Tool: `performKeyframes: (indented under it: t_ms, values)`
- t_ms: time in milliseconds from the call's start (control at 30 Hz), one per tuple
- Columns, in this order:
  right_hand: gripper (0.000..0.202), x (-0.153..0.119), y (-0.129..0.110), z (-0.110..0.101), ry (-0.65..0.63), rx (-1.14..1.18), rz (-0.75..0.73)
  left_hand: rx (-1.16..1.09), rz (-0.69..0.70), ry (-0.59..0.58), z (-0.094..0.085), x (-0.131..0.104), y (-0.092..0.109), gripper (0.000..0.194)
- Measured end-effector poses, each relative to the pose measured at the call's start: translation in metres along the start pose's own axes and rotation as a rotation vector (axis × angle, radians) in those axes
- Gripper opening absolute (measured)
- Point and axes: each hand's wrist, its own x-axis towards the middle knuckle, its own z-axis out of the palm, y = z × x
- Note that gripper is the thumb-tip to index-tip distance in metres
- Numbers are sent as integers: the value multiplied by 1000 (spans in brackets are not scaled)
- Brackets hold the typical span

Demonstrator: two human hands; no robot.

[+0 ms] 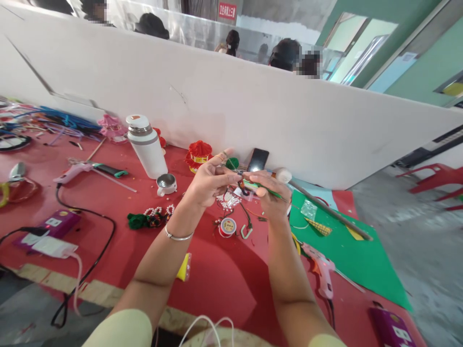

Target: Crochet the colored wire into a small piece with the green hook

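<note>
My left hand (213, 180) is raised over the red table, thumb and finger pinched on a small dark piece (243, 185) with some orange on it. Close against it on the right, my right hand (269, 193) has its fingers closed round a thin green tool (273, 193). The tips of both hands nearly meet at the small piece. Below them lie white beads (228, 201), a spool of red thread (227, 227) and a bent green piece (246, 231). Green yarn with beaded loops (139, 220) rests left of my left forearm.
A white bottle (148, 149) and metal cup (167, 184) stand left. Glue guns lie left (74, 172) and right (321, 270). A phone (258, 160) leans on the white partition (217, 96). A rod (329, 209) crosses the green sheet (361, 270). People sit beyond.
</note>
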Motion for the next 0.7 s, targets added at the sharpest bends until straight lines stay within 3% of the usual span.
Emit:
performKeyframes:
  t_ms: [400,700]
  values:
    - [29,4,-2,-16,-146,16,-6,32,-10,-6,-6,2,1,64]
    - [29,3,-18,-25,-137,141,207,11,-102,-127,-10,1,0,53]
